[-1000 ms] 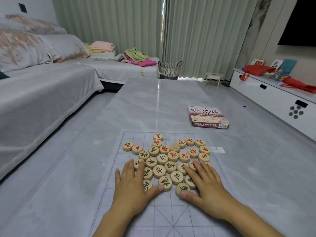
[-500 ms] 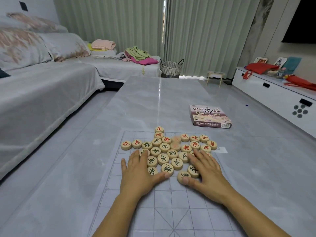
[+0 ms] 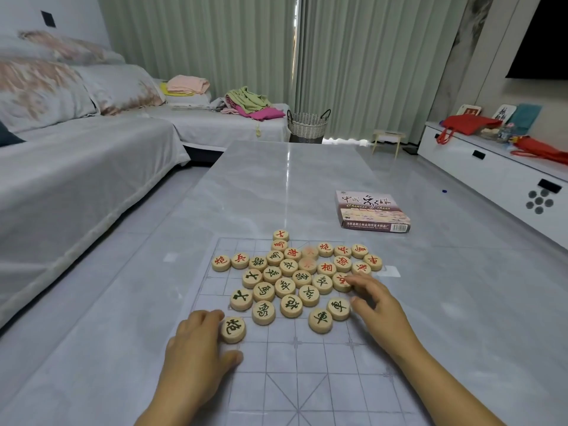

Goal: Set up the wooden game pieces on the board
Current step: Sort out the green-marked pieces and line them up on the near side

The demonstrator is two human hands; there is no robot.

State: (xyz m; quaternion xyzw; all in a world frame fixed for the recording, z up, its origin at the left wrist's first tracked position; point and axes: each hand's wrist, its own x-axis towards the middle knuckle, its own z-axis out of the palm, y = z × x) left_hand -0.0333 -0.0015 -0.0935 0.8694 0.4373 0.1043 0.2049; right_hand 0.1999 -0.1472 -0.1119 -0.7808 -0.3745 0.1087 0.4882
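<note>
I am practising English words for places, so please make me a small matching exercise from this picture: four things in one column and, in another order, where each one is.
Things:
1. game box
2. woven basket
3. left hand
4. right hand

Places:
A. on the floor by the curtains, beyond the table's far end
B. at the right side of the cluster, fingertips on a red-marked piece
C. on the table, beyond the board, to the right
D. at the board's near left, touching a black-marked piece

Pairs: 1-C, 2-A, 3-D, 4-B
</note>
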